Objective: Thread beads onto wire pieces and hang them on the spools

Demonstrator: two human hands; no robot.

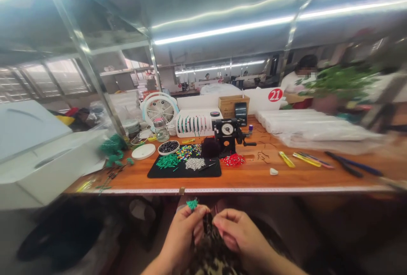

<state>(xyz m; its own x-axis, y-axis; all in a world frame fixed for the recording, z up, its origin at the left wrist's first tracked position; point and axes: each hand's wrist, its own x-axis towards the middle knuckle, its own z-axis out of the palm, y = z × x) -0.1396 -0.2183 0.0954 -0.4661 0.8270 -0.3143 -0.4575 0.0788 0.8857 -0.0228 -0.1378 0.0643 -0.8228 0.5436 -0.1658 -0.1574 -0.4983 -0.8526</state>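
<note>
My left hand [189,223] is closed in front of the table edge. A small cluster of green beads [192,204] sticks up from between its thumb and fingers. Close beside it, my right hand [231,226] is closed in a pinch, its fingertips pointing at the left hand. Whatever the right fingers hold is too fine to make out. On the table beyond, a black mat [184,172] carries green tube-shaped pieces [167,161], white beads [195,164] and mixed coloured beads [188,151]. Red pieces [233,159] lie to the right of the mat.
A black hand-cranked machine [227,135] with a dial stands behind the mat. Beside it are a rack of spools [195,123], a dish of black beads [168,147] and a fan [160,112]. Pliers [352,165] and yellow-handled tools [307,159] lie at right. A co-worker [302,80] sits beyond.
</note>
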